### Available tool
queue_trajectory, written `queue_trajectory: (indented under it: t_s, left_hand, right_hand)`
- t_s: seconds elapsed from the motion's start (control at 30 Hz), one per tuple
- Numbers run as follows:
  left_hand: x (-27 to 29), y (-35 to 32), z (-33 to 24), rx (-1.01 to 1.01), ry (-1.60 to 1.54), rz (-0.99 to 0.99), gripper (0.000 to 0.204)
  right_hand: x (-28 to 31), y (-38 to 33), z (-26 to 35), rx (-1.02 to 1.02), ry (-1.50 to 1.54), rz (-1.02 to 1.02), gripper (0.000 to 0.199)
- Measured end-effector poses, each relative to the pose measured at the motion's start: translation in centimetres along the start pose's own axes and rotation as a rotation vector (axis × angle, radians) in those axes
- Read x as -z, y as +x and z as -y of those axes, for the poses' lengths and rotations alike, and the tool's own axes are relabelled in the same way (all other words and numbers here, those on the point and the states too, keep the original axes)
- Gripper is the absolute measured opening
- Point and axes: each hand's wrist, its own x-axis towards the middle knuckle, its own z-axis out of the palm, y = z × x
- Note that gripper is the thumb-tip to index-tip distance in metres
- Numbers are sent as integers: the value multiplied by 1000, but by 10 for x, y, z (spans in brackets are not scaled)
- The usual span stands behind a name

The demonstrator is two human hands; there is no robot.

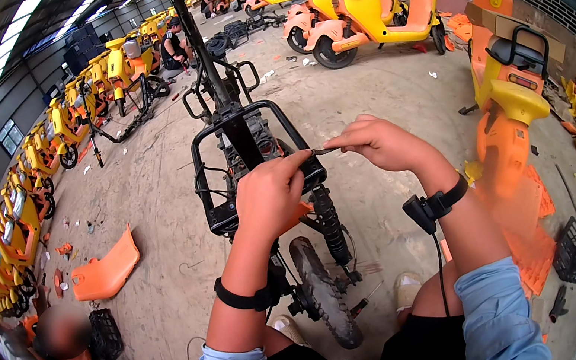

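A thin dark strip (pixel 326 150) spans the small gap between my two hands; its exact kind is too small to make out. My left hand (pixel 269 192) is closed, its thumb and forefinger pinching one end. The other end sits between the pressed fingertips of my right hand (pixel 378 141). Both hands are above the black tube rack (pixel 277 110) of a stripped scooter frame, the left one covering part of it. Below the rack are a black spring shock absorber (pixel 330 224) and a dusty wheel (pixel 323 293).
An orange body panel (pixel 107 267) lies on the floor at left. Yellow and orange scooters (pixel 383 18) stand at the back and along the left wall. Orange panels and a black basket (pixel 569 250) lie at right. One person (pixel 173 46) crouches farther back; another is at lower left.
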Motion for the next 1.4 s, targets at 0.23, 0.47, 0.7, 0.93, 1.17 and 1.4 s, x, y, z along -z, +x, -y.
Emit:
queue_trajectory:
  t_s: [0.23, 0.47, 0.7, 0.93, 1.17, 1.4]
  left_hand:
    - [1, 1, -3, 13, -85, -32, 27]
    - [0, 1, 1, 56, -61, -23, 29]
    - [-1, 1, 3, 75, -81, 2, 29]
    - [-5, -2, 8, 18, -62, -16, 25]
    - [-1, 3, 6, -14, -14, -14, 23]
    - [-2, -2, 10, -53, -9, -16, 27]
  right_hand:
    - [-9, 4, -2, -75, 15, 15, 51]
    - [-12, 3, 27, -282, -14, 44, 55]
    - [-28, -2, 28, -65, -422, -234, 42]
    - [-18, 5, 50, -172, -389, -70, 23]
    - [-31, 2, 102, -276, -538, -43, 13]
    - [-49, 9, 120, -299, -618, -42, 13]
